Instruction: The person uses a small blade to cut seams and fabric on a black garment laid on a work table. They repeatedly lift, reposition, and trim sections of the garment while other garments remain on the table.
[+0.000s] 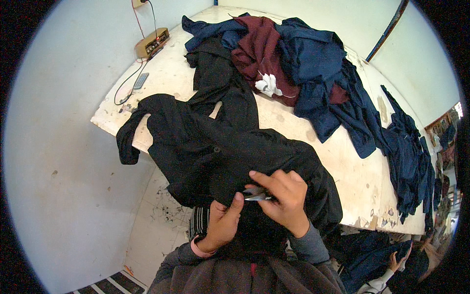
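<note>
A black garment [191, 137] with a small dark button [216, 149] is spread over the table edge and down toward my lap. My left hand [221, 226] is closed on a fold of it, thumb on top. In my right hand [285, 198] is a pair of small metal thread snips [255, 195], the blades pointing left toward my left thumb. My right index finger stretches out over the cloth. The snips lie close to the garment's edge; whether they touch it, I cannot tell.
Navy garments [313, 54] and a maroon cloth [257, 44] with a white piece [268, 85] are heaped on the worn table [352, 191]. A radio-like box [152, 43] with cords and a remote control [141, 81] sit far left. Another person's hand [394, 262] shows at lower right.
</note>
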{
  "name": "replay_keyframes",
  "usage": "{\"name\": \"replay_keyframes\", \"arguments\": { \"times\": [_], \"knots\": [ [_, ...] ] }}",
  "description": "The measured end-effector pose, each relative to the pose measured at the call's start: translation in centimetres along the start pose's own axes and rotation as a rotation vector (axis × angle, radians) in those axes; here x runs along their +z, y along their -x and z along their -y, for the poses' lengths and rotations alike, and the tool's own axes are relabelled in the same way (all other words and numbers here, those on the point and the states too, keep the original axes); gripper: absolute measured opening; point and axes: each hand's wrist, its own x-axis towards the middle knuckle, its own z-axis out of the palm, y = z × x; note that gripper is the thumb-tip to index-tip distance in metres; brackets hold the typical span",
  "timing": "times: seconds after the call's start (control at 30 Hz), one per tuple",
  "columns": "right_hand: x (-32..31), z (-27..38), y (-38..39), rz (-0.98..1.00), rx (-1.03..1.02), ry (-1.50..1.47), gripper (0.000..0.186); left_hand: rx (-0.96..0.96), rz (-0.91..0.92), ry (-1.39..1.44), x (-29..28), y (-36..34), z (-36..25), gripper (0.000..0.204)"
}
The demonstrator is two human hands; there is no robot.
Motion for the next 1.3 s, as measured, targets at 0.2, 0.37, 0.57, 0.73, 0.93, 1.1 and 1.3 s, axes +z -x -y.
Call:
{"name": "replay_keyframes", "arguments": {
  "times": [0.2, 0.37, 0.57, 0.73, 0.93, 1.1, 1.3],
  "knots": [
    [0.0, -0.3, 0.4, 0.119, -0.01, -0.163, 0.035, 0.039, 0.073, -0.005, -0.9, -0.7, 0.4, 0.02],
    [-1.5, 0.0, -0.6, -0.004, 0.013, -0.079, 0.031, 0.094, -0.03, 0.026, 2.0, -0.9, -1.7, 0.023],
    [-1.8, -0.6, -0.9, 0.01, -0.104, 0.175, 0.032, 0.058, 0.026, 0.152, 1.1, -0.9, -1.0, 0.023],
    [-1.4, -0.7, -0.8, 0.014, -0.122, 0.127, 0.033, 0.056, 0.154, 0.245, 0.6, -0.9, -0.9, 0.029],
    [-1.2, -0.6, -0.9, -0.003, -0.144, 0.167, 0.03, 0.037, 0.144, 0.277, 0.8, -1.0, -0.7, 0.029],
    [-1.3, -0.8, -0.6, -0.027, -0.132, 0.139, 0.029, -0.039, 0.087, 0.327, 0.2, -1.1, 0.0, 0.026],
    [-1.1, -0.3, 0.0, -0.041, -0.03, -0.05, 0.034, 0.047, 0.103, 0.379, 1.5, -0.9, -1.9, 0.023]
  ]
}}
